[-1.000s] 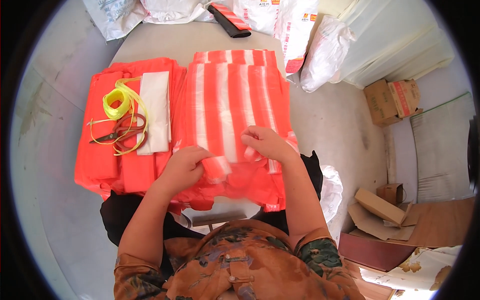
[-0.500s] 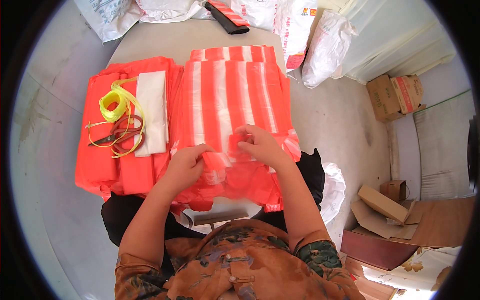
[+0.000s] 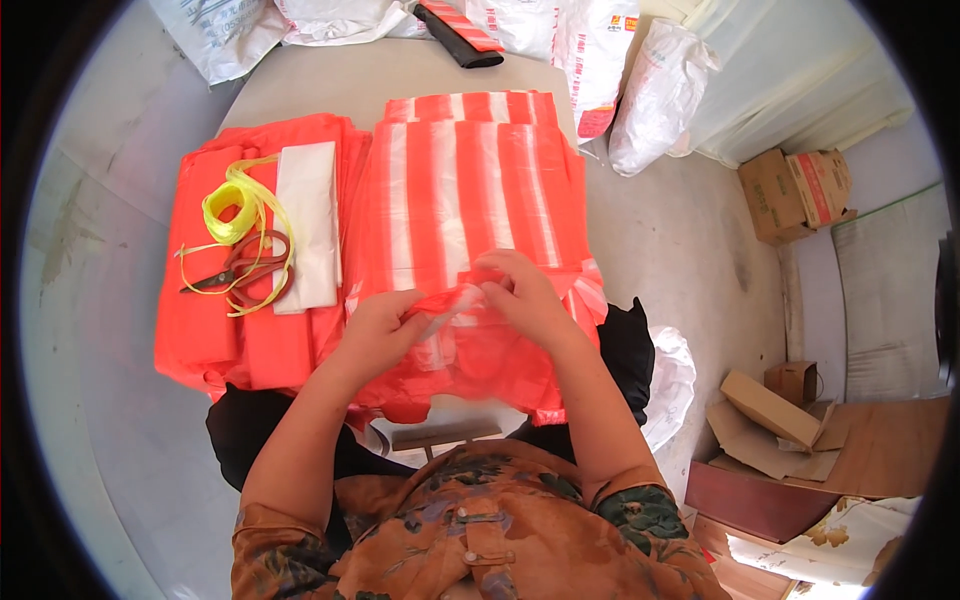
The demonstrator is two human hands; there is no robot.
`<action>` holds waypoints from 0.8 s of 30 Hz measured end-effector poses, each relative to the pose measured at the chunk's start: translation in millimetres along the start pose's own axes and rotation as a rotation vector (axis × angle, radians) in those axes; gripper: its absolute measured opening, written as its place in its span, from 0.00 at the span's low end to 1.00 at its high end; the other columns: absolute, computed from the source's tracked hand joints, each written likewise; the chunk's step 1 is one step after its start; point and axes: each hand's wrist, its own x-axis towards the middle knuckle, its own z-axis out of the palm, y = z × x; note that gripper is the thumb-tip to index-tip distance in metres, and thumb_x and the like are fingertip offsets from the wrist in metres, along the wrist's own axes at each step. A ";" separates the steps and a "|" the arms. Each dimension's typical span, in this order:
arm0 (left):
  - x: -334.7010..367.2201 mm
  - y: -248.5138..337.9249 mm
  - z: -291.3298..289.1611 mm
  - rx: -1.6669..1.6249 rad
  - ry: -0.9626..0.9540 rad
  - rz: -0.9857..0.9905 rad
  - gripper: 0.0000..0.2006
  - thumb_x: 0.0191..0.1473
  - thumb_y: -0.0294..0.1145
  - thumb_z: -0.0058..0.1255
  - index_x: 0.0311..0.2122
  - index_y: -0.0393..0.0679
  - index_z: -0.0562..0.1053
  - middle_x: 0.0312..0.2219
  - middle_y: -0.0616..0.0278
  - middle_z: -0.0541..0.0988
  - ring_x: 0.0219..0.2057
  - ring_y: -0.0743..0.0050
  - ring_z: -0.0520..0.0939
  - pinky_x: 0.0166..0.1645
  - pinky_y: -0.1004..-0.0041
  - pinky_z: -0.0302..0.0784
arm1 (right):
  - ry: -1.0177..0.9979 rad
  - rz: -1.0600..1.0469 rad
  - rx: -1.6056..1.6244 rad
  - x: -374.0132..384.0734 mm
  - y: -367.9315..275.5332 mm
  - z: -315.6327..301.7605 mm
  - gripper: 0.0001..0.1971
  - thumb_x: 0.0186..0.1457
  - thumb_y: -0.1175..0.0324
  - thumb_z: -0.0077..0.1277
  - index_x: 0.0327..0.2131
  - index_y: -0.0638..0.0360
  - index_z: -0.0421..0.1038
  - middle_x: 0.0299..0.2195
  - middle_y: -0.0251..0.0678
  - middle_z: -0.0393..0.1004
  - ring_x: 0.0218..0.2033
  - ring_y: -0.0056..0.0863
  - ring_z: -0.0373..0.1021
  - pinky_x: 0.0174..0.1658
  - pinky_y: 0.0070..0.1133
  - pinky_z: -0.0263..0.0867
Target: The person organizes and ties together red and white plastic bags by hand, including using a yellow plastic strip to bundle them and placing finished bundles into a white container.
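Observation:
A thick stack of red-and-white striped plastic bags (image 3: 465, 190) lies before me at the table's near side. At its near end, my left hand (image 3: 385, 325) pinches the loose edge of a bag. My right hand (image 3: 520, 295) grips the same plastic a short way to the right, and a bunched strip (image 3: 452, 300) runs between the two. Left of the stack are folded red plastic bags (image 3: 205, 320). On these rest scissors with brown handles (image 3: 262, 270), a yellow roll of plastic twine (image 3: 228, 212) and a folded white sheet (image 3: 308, 225).
Beyond the stack the beige tabletop (image 3: 330, 85) shows. White sacks (image 3: 660, 95) and a black-and-red roll (image 3: 462, 35) are at the far edge. Cardboard boxes (image 3: 795, 195) stand on the floor to the right, with an opened carton (image 3: 780, 420) nearer me.
My right hand has closed on the plastic. The strip between my hands is now lifted and bunched, where before it lay flatter by my left hand.

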 end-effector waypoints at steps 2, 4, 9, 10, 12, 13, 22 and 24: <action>-0.8 -0.1 -0.2 -0.010 -0.005 -0.009 0.12 0.55 0.31 0.52 0.44 0.40 0.77 0.28 0.50 0.79 0.29 0.57 0.80 0.34 0.66 0.73 | 0.024 0.098 0.075 -1.3 -1.3 -1.4 0.16 0.55 0.75 0.53 0.49 0.63 0.72 0.46 0.36 0.72 0.32 0.21 0.69 0.38 0.21 0.68; -1.2 -2.0 1.4 0.010 0.037 0.012 0.12 0.56 0.31 0.52 0.43 0.39 0.77 0.29 0.50 0.79 0.31 0.56 0.80 0.35 0.65 0.73 | 0.004 0.096 0.043 -0.9 -0.5 -2.8 0.16 0.56 0.75 0.52 0.48 0.63 0.72 0.45 0.36 0.73 0.32 0.21 0.69 0.38 0.20 0.68; -0.3 -1.5 2.1 0.008 0.040 0.009 0.11 0.56 0.31 0.52 0.42 0.38 0.77 0.30 0.50 0.79 0.32 0.54 0.80 0.36 0.65 0.73 | -0.011 -0.033 -0.074 -2.2 4.7 -0.6 0.15 0.58 0.75 0.50 0.49 0.63 0.72 0.41 0.35 0.74 0.32 0.21 0.70 0.40 0.20 0.68; -0.3 -3.0 2.7 0.003 0.046 0.020 0.11 0.56 0.31 0.52 0.42 0.38 0.77 0.30 0.50 0.79 0.32 0.54 0.80 0.37 0.65 0.73 | 0.003 0.045 0.044 -2.8 2.8 0.3 0.15 0.57 0.75 0.50 0.49 0.63 0.72 0.42 0.35 0.74 0.34 0.21 0.71 0.41 0.20 0.69; -0.1 -2.1 3.1 0.007 0.050 0.026 0.10 0.55 0.31 0.52 0.41 0.38 0.77 0.29 0.50 0.79 0.31 0.54 0.80 0.36 0.64 0.73 | 0.016 0.123 0.162 -3.5 2.0 -0.6 0.15 0.57 0.75 0.50 0.49 0.63 0.72 0.42 0.34 0.74 0.35 0.22 0.71 0.42 0.20 0.69; 0.4 -1.5 3.4 0.011 0.052 0.032 0.10 0.55 0.31 0.52 0.40 0.39 0.77 0.29 0.50 0.78 0.31 0.53 0.80 0.36 0.64 0.73 | -0.012 0.129 0.212 -4.4 3.6 -3.6 0.17 0.56 0.75 0.52 0.50 0.61 0.72 0.43 0.34 0.74 0.37 0.23 0.71 0.43 0.21 0.69; 3.0 -1.0 5.2 0.041 0.002 0.069 0.09 0.54 0.30 0.54 0.39 0.40 0.77 0.25 0.50 0.77 0.29 0.53 0.79 0.34 0.63 0.73 | 0.002 -0.270 -0.291 -15.4 -42.5 19.7 0.27 0.51 0.68 0.59 0.55 0.58 0.66 0.45 0.41 0.74 0.47 0.40 0.72 0.45 0.31 0.71; 2.5 5.9 5.3 0.003 0.030 0.050 0.11 0.53 0.31 0.54 0.42 0.41 0.77 0.27 0.50 0.78 0.30 0.53 0.79 0.36 0.63 0.74 | -0.027 -0.245 -0.340 -12.8 -42.2 21.1 0.25 0.50 0.68 0.59 0.53 0.58 0.68 0.46 0.42 0.74 0.47 0.44 0.72 0.46 0.32 0.71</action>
